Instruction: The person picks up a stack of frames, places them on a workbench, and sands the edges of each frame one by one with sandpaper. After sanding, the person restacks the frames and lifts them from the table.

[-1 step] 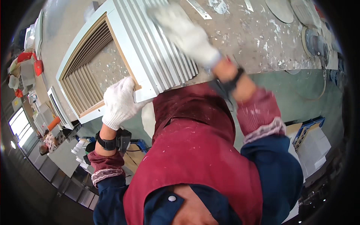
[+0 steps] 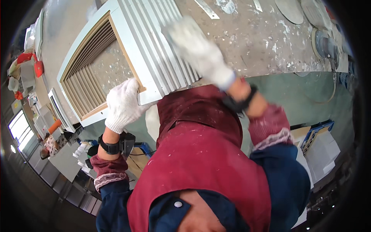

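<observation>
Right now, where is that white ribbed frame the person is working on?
In the head view, the white ribbed frame lies upper left on the speckled workbench, its near corner gripped by the left hand, the right hand on its ribs.

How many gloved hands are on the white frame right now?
2. The left hand grips the white frame's near corner; the right hand, motion-blurred, lies on its ribbed side. No other hands show.
</observation>
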Demonstrator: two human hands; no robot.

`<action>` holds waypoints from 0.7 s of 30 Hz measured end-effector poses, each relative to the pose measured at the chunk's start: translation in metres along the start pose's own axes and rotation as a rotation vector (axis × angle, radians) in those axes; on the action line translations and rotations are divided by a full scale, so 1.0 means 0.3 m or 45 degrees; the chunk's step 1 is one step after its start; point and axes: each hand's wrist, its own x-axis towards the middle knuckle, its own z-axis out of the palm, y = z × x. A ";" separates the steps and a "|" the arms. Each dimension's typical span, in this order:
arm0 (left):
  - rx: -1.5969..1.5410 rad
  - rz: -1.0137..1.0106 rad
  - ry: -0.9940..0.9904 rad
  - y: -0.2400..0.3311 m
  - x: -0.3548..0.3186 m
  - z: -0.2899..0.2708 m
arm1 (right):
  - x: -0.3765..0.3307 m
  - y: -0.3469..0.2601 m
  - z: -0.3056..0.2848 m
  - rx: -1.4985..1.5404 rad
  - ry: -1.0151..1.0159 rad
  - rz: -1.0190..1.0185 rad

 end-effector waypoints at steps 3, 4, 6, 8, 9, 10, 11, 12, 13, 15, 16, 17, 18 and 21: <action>0.003 0.045 0.058 -0.006 0.002 0.003 | -0.214 -0.127 -0.110 0.362 -0.096 0.091; 0.002 0.033 0.058 -0.004 0.000 0.003 | -0.212 -0.106 -0.095 0.258 -0.123 0.130; -0.007 0.026 0.021 0.002 -0.001 0.001 | -0.142 -0.036 -0.046 0.228 -0.149 0.161; -0.021 0.000 0.028 0.007 -0.003 0.000 | 0.005 0.048 0.023 0.266 0.039 0.106; -0.013 -0.006 0.015 0.009 -0.003 -0.001 | 0.035 0.043 0.021 0.262 0.062 0.019; -0.013 -0.011 0.018 0.011 -0.003 -0.002 | 0.054 0.018 0.010 0.263 0.075 0.005; -0.018 -0.008 0.026 0.011 0.000 -0.002 | 0.067 0.006 -0.007 0.264 0.050 0.051; -0.025 -0.013 0.028 0.011 0.000 -0.001 | 0.028 -0.060 -0.040 0.326 0.058 0.180; -0.031 -0.020 0.032 0.012 0.001 0.001 | -0.026 -0.105 -0.078 0.300 0.041 0.161; -0.014 -0.029 0.033 0.011 0.001 -0.002 | -0.138 -0.180 -0.142 0.314 0.019 0.147; 0.007 -0.026 0.039 0.014 0.000 -0.002 | -0.159 -0.161 -0.129 0.358 -0.064 0.206; 0.030 -0.049 0.014 0.016 0.001 -0.002 | -0.196 -0.167 -0.132 0.452 0.002 0.160; 0.007 -0.030 0.026 0.020 -0.002 -0.003 | -0.210 -0.148 -0.111 0.388 -0.069 0.220; -0.023 -0.061 0.032 0.028 -0.006 -0.002 | -0.220 -0.101 -0.053 0.302 -0.026 0.200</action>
